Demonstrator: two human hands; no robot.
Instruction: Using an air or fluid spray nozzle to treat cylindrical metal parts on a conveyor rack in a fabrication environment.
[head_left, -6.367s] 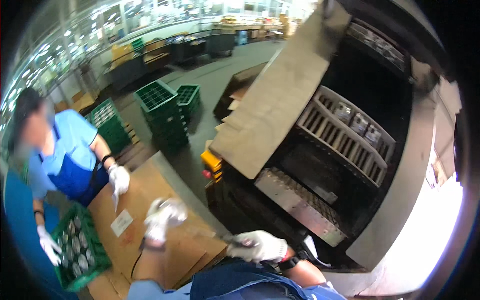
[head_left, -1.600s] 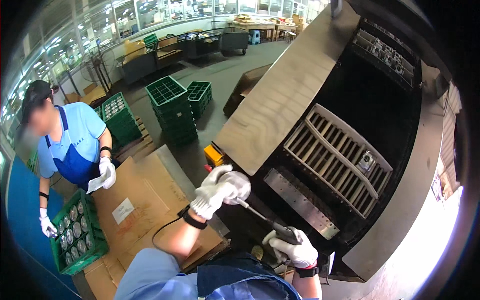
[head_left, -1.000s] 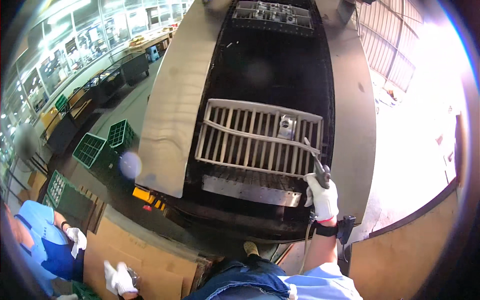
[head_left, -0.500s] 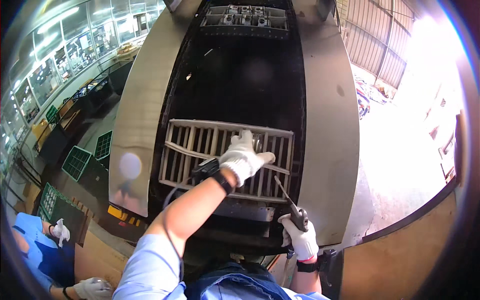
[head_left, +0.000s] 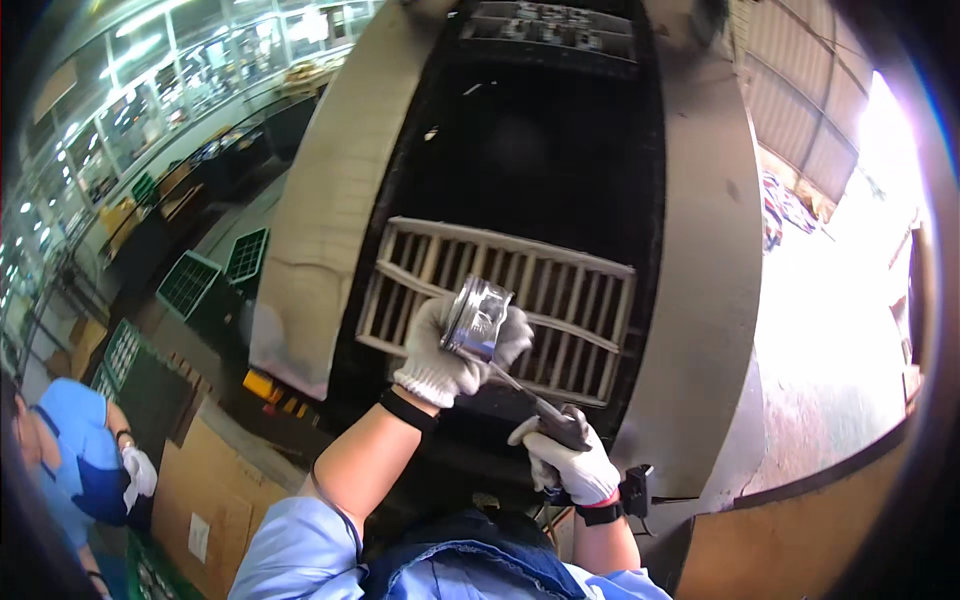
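Note:
A shiny metal piston [head_left: 477,318] is in my gloved left hand [head_left: 432,352], its ringed side and hollow inside showing. That hand holds it above a pale slatted frame [head_left: 590,333], which lies on the black conveyor belt [head_left: 530,165]. Gripped in my gloved right hand [head_left: 578,468] is a dark grey air blow gun [head_left: 560,425]. Its thin metal nozzle points up and left, with the tip close to the piston's lower edge; whether they touch I cannot tell.
Wide metal side panels [head_left: 325,200] flank the belt. More metal parts [head_left: 550,25] stand in another frame at the far end. Green crates [head_left: 188,283] sit at left, where a co-worker in blue [head_left: 75,430] is near a cardboard box [head_left: 215,460]. A brown board [head_left: 800,530] stands lower right.
My left hand has lifted the piston out of the slatted frame and turned it toward me. The blow gun has swung left, its nozzle now near the piston. The whole view has tilted.

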